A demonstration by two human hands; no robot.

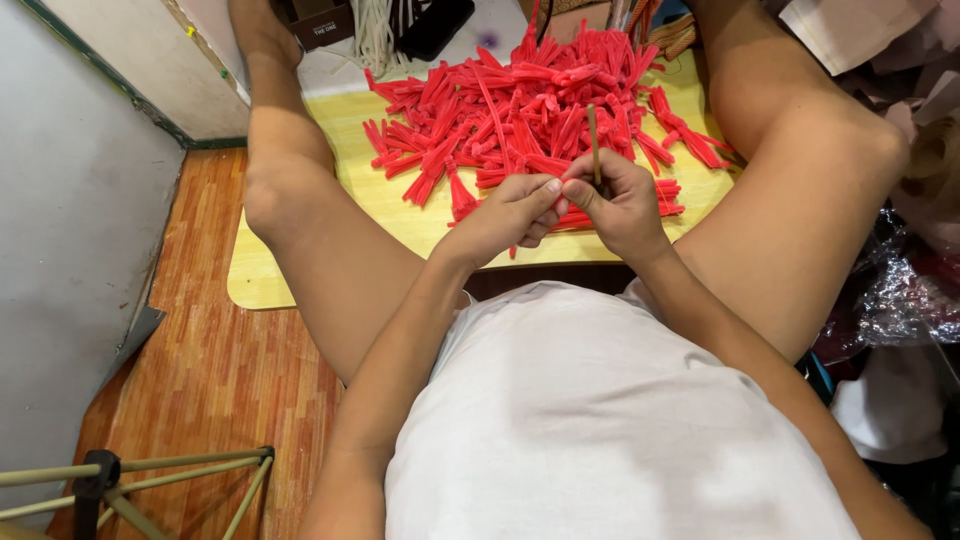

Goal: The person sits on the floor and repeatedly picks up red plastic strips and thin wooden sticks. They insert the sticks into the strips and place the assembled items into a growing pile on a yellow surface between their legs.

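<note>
Right now the right hand [622, 205] pinches a thin brown stick [594, 143] upright between thumb and fingers, its tip rising over the pile of red tassels [530, 105]. Beside it and touching, the left hand [512, 212] is curled, fingertips pressed against the right hand's thumb. Both hands hover over the near edge of the yellow bench [300, 270], between the person's bare legs.

Orange wood-patterned floor [215, 370], pale grey wall [70, 250], low yellow table [260, 280].
</note>
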